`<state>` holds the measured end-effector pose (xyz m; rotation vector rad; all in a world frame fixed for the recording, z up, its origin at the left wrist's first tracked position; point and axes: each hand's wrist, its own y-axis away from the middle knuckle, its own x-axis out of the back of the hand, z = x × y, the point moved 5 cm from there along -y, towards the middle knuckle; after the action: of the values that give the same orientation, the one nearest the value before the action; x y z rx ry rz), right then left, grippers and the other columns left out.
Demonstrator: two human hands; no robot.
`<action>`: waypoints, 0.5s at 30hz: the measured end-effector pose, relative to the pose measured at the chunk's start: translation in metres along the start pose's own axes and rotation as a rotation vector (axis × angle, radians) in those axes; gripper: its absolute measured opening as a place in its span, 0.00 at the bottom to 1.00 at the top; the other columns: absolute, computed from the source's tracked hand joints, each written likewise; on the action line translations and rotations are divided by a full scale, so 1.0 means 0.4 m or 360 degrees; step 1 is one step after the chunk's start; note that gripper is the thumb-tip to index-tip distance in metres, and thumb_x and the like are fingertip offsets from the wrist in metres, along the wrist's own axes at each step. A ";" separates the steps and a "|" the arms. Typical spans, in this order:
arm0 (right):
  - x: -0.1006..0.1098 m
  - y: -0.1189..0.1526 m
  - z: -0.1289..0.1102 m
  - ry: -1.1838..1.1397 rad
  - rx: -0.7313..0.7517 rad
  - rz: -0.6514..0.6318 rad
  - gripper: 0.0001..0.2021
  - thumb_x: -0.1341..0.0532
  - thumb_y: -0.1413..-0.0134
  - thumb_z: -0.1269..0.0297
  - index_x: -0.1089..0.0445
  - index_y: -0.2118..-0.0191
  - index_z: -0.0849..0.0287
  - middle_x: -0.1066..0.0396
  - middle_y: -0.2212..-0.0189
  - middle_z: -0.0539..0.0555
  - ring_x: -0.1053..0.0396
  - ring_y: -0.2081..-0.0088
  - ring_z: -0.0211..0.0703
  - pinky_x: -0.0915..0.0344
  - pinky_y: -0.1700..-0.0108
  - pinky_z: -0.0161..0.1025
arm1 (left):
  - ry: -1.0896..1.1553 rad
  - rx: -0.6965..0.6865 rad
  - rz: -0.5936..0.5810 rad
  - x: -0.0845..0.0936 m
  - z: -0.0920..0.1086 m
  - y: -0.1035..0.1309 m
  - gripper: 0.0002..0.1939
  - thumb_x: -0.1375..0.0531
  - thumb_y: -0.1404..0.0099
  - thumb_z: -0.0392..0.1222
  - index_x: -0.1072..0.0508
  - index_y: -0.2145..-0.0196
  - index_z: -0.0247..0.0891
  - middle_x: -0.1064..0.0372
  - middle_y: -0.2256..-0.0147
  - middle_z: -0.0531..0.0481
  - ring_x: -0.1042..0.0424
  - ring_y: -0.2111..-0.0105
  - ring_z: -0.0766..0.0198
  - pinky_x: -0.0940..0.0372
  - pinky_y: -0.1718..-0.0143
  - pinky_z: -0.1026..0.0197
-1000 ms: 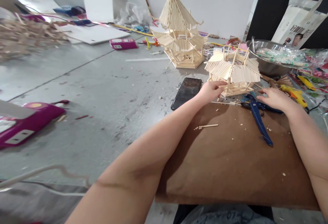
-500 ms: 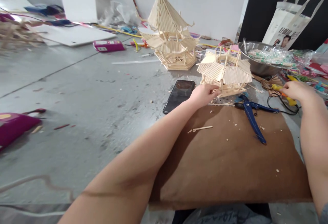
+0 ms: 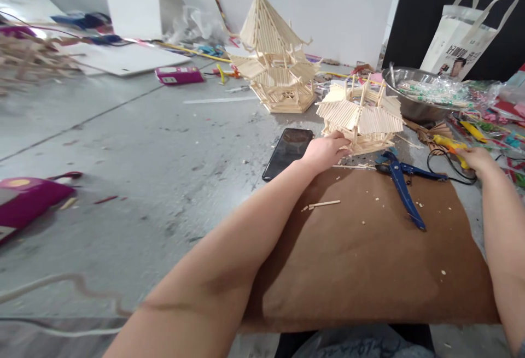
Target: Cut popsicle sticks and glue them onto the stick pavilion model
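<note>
My left hand (image 3: 326, 153) has its fingers curled on the front left corner of the base of a small pavilion model (image 3: 361, 115) built from thin wooden sticks. Its roof tier is open at the top, with upright posts sticking out. Over on the right, my right hand (image 3: 479, 161) is closed around the handle end of a yellow hot glue gun (image 3: 449, 143) with an orange trigger and a black cord. Between my hands lies a blue-handled cutter (image 3: 404, 191). A short stick (image 3: 324, 204) and small offcuts rest on the brown board (image 3: 369, 270).
A taller stick pagoda (image 3: 283, 74) stands behind. Beside my left hand lies a black phone (image 3: 288, 153). A metal bowl (image 3: 410, 106) holds bagged sticks, with a white tote bag (image 3: 459, 41) behind it. Purple packs (image 3: 179, 75) and scraps lie on the grey floor.
My right hand has come down and right, from above the glue gun to a grip on its handle. The left hand stays at the small model's base.
</note>
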<state>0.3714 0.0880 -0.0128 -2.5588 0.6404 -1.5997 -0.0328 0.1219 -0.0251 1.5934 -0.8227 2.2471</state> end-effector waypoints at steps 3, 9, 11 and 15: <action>0.015 0.013 -0.002 -0.0365 -0.0373 -0.0007 0.11 0.43 0.55 0.56 0.41 0.78 0.57 0.41 0.85 0.52 0.40 0.83 0.41 0.41 0.79 0.43 | -0.0026 0.0007 0.0020 -0.005 0.004 -0.007 0.15 0.49 0.38 0.49 0.28 0.59 0.43 0.34 0.53 0.50 0.31 0.60 0.62 0.39 0.67 0.63; 0.058 0.038 -0.090 -0.0969 -0.0534 -0.0120 0.05 0.42 0.57 0.64 0.40 0.71 0.57 0.40 0.79 0.49 0.41 0.81 0.34 0.40 0.75 0.38 | -0.0065 0.0105 0.0022 -0.001 0.021 -0.006 0.15 0.50 0.37 0.51 0.28 0.61 0.43 0.34 0.54 0.49 0.30 0.62 0.61 0.39 0.68 0.63; 0.073 0.051 -0.126 -0.1126 -0.0469 -0.0163 0.03 0.45 0.55 0.67 0.40 0.70 0.56 0.37 0.75 0.50 0.40 0.79 0.33 0.40 0.74 0.37 | -0.0067 0.0119 0.0025 -0.001 0.024 -0.004 0.16 0.50 0.37 0.51 0.28 0.61 0.43 0.35 0.54 0.48 0.30 0.62 0.60 0.38 0.68 0.62; 0.100 0.084 -0.201 -0.1433 -0.0205 -0.0275 0.03 0.49 0.54 0.70 0.41 0.71 0.56 0.32 0.62 0.56 0.38 0.77 0.31 0.42 0.73 0.38 | -0.0059 0.0112 0.0041 -0.007 0.036 -0.010 0.17 0.51 0.37 0.52 0.28 0.61 0.42 0.35 0.53 0.49 0.30 0.61 0.59 0.37 0.66 0.60</action>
<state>0.3059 0.0559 0.0494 -3.0573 0.4230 -0.2886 -0.0186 0.1167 -0.0231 1.6693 -0.7857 2.2949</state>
